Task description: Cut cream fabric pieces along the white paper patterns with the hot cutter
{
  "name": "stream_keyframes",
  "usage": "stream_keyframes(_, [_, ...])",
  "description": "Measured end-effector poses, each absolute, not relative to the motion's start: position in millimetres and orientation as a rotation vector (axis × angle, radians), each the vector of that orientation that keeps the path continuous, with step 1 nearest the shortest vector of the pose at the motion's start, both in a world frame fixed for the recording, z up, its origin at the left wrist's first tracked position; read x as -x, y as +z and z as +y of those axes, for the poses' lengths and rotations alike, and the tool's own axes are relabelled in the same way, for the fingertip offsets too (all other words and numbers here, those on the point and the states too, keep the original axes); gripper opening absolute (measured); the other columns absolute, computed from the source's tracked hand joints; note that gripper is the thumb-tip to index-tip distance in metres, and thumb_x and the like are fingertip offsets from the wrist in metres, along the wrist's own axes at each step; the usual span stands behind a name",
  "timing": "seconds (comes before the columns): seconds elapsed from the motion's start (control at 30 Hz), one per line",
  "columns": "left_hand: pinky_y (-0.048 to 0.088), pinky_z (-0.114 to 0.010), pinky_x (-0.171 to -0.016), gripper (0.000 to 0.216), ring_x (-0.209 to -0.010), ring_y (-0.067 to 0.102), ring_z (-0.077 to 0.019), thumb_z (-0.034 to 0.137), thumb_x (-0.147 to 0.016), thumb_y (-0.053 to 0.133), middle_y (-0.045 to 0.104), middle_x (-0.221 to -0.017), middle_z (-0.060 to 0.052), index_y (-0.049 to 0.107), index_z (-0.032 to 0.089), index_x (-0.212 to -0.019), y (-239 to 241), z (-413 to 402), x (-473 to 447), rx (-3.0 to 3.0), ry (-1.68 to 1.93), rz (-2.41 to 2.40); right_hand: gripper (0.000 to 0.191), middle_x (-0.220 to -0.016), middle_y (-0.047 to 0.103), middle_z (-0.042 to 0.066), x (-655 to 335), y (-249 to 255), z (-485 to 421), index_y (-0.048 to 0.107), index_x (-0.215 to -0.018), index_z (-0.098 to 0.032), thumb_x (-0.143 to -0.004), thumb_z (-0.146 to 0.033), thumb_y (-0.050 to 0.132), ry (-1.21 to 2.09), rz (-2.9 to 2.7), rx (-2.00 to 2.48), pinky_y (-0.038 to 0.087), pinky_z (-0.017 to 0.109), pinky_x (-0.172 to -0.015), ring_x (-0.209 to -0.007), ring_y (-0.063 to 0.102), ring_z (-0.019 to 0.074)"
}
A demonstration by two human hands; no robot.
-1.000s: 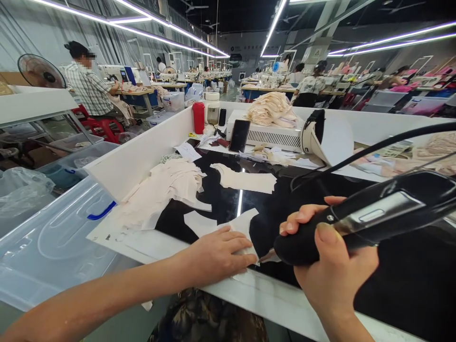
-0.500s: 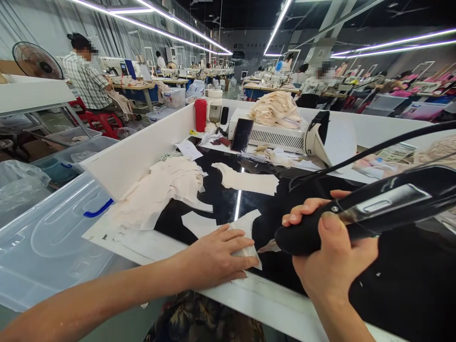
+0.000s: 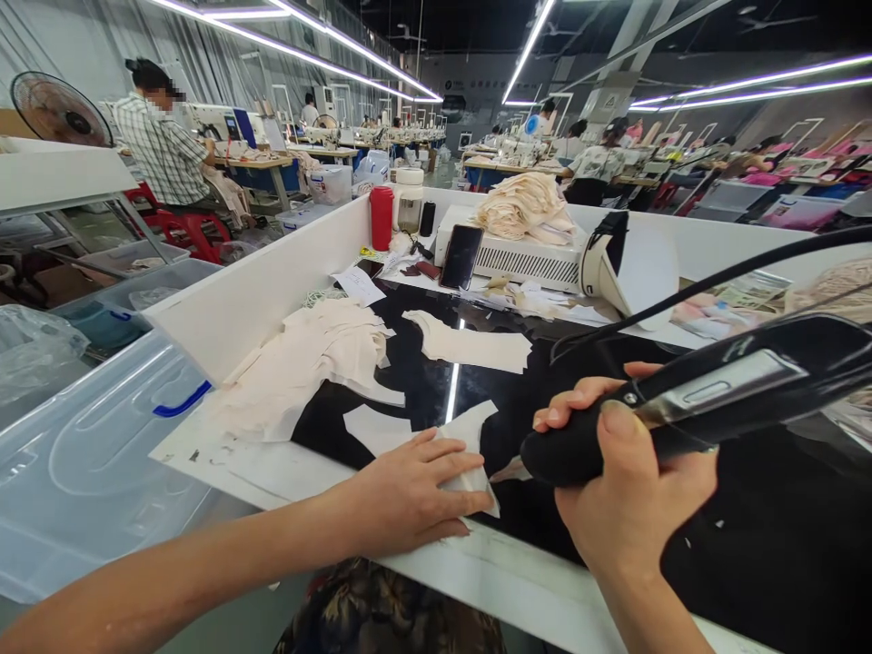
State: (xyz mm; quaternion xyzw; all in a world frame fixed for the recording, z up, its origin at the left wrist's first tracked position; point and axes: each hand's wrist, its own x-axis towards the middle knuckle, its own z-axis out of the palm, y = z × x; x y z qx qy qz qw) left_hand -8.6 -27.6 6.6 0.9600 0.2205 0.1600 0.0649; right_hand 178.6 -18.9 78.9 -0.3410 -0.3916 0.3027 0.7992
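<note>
My left hand [image 3: 422, 490] lies flat, fingers stretched out, on a cream cut fabric piece [image 3: 470, 427] near the table's front edge. Another pale piece [image 3: 374, 429] extends to the left beneath or beside it; the overlap is hidden by my hand. My right hand [image 3: 627, 490] is wrapped round a black corded handheld tool [image 3: 708, 391] with a silver panel, whose exact kind I cannot make out. Its rounded black end points left, just right of the fabric. A separate cream piece [image 3: 477, 349] lies farther back on the glossy black surface [image 3: 763, 545].
A heap of cream pieces [image 3: 306, 363] lies at left. Behind stand a red cup [image 3: 381, 218], a phone [image 3: 461, 257] and a white box [image 3: 531, 263] topped with folded fabric [image 3: 524, 209]. A black cable [image 3: 722, 277] arcs at right. Clear plastic bins [image 3: 102, 454] stand left.
The view has shifted very slightly. Both hands, the tool and the fabric pieces keep practically the same places relative to one another.
</note>
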Motion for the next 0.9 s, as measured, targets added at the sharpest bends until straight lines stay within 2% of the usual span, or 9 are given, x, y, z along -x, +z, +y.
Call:
stream_keyframes(0.37, [0.042, -0.057, -0.119, 0.035, -0.14, 0.053, -0.0348, 0.041, -0.107, 0.056, 0.054, -0.154, -0.013, 0.062, 0.024, -0.137, 3.6, -35.9, 7.4, -2.872, 0.47, 0.69, 0.039, -0.074, 0.067, -0.005, -177.1, 72.7, -16.1, 0.059, -0.105, -0.023, -0.075, -0.026, 0.083, 0.647, -0.846, 0.715, 0.055, 0.028, -0.051, -0.055, 0.06, 0.0138])
stream_keyframes(0.53, [0.045, -0.06, -0.116, 0.054, -0.143, 0.05, -0.0393, 0.046, -0.101, 0.067, 0.049, -0.157, -0.02, 0.054, 0.023, -0.147, 6.2, -57.5, 4.0, -2.847, 0.462, 0.772, 0.041, -0.073, 0.068, -0.005, -179.1, 74.1, -20.4, 0.06, -0.106, -0.023, -0.074, -0.027, 0.084, 0.68, -0.857, 0.728, 0.056, 0.029, -0.052, -0.054, 0.061, 0.0145])
stream_keyframes(0.6, [0.046, -0.057, -0.117, 0.056, -0.145, 0.049, -0.0386, 0.046, -0.102, 0.065, 0.048, -0.158, -0.021, 0.052, 0.021, -0.149, 9.5, -64.2, 4.0, -2.829, 0.479, 0.788, 0.04, -0.073, 0.067, -0.005, -180.3, 74.2, -23.1, 0.062, -0.107, -0.023, -0.075, -0.028, 0.085, 0.691, -0.871, 0.727, 0.057, 0.03, -0.052, -0.054, 0.061, 0.0146])
stream_keyframes(0.7, [0.043, -0.048, -0.121, 0.044, -0.143, 0.051, -0.0323, 0.037, -0.107, 0.057, 0.056, -0.151, -0.02, 0.056, 0.012, -0.143, 15.6, -62.7, 4.8, -2.812, 0.602, 0.759, 0.038, -0.074, 0.067, -0.004, -181.4, 73.2, -26.2, 0.063, -0.107, -0.024, -0.076, -0.028, 0.085, 0.681, -0.892, 0.715, 0.056, 0.029, -0.053, -0.055, 0.061, 0.0145])
stream_keyframes(0.8, [0.046, -0.039, -0.119, 0.033, -0.132, 0.059, -0.0274, 0.029, -0.108, 0.053, 0.066, -0.134, -0.017, 0.062, 0.006, -0.131, 19.7, -49.6, 4.5, -2.827, 0.713, 0.669, 0.038, -0.074, 0.067, -0.004, -181.7, 71.7, -26.7, 0.063, -0.108, -0.024, -0.077, -0.029, 0.085, 0.678, -0.902, 0.708, 0.056, 0.029, -0.053, -0.056, 0.061, 0.0145])
stream_keyframes(0.9, [0.051, -0.035, -0.113, 0.031, -0.121, 0.064, -0.0252, 0.028, -0.108, 0.053, 0.069, -0.124, -0.015, 0.064, 0.005, -0.126, 18.5, -34.7, 3.6, -2.86, 0.696, 0.575, 0.038, -0.074, 0.067, -0.004, -181.4, 70.8, -25.8, 0.062, -0.107, -0.023, -0.077, -0.029, 0.085, 0.67, -0.897, 0.709, 0.056, 0.03, -0.053, -0.055, 0.062, 0.0146])
